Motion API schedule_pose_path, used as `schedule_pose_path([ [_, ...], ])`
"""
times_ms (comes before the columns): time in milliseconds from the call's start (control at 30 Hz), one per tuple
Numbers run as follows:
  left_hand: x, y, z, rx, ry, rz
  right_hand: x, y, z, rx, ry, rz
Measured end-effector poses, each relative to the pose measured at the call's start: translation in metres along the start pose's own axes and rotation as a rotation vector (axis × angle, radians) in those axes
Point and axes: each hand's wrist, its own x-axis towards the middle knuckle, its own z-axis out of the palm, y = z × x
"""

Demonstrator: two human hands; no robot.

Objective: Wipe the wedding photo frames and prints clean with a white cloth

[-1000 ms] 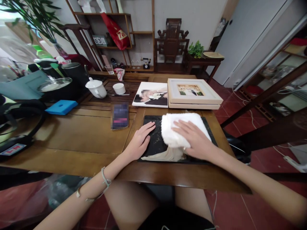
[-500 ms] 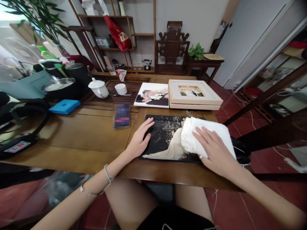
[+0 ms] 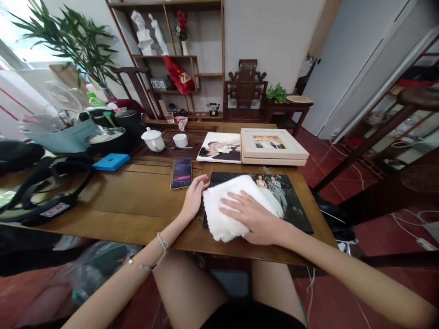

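Observation:
A dark photo panel point(image 3: 297, 210) lies flat on the wooden table, printed with a couple in a white dress and a grey suit. My right hand point(image 3: 252, 217) lies palm down with spread fingers on a folded white cloth point(image 3: 222, 208). The cloth covers the left part of the panel and hangs slightly past its near edge. At the panel's left edge rests my left hand point(image 3: 195, 196), open, fingers stretched forward and touching the edge. Just beyond it is a phone point(image 3: 181, 173) with its screen lit.
Behind the panel lie a white photo print point(image 3: 219, 147) and stacked pale frames point(image 3: 274, 145). To the left are a white lidded cup point(image 3: 152, 139), a small white cup point(image 3: 180, 140), a blue box point(image 3: 111, 161) and a black headset point(image 3: 68, 201). Shelves stand against the wall.
My right hand has slid the white cloth leftward across the panel, uncovering the couple on the right and covering the left part. My left hand stays by the left edge. The camera view has tilted up.

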Motion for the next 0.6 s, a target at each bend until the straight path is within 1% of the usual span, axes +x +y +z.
schedule_pose_path([
  [33,0.000,0.001,0.000,0.007,0.000,-0.010,-0.015,-0.002,0.000,0.012,-0.009,-0.032],
  [100,0.001,0.003,-0.001,0.014,-0.004,-0.041,-0.046,-0.003,0.000,0.012,-0.017,-0.046],
  [200,0.004,0.008,-0.001,0.009,-0.008,-0.106,-0.089,0.003,0.002,-0.041,0.040,0.022],
  [267,0.005,0.013,0.001,0.014,-0.008,-0.165,-0.106,0.007,0.005,-0.099,0.116,0.090],
  [367,0.006,0.023,0.003,0.032,0.004,-0.237,-0.111,0.007,0.015,-0.189,0.202,0.169],
  [467,0.003,0.031,0.000,0.025,0.008,-0.287,-0.099,0.001,0.024,-0.258,0.259,0.212],
  [533,0.000,0.034,-0.004,0.020,0.000,-0.320,-0.088,-0.004,0.029,-0.289,0.278,0.211],
  [600,-0.003,0.036,-0.010,0.027,-0.005,-0.366,-0.080,-0.008,0.031,-0.312,0.281,0.180],
])
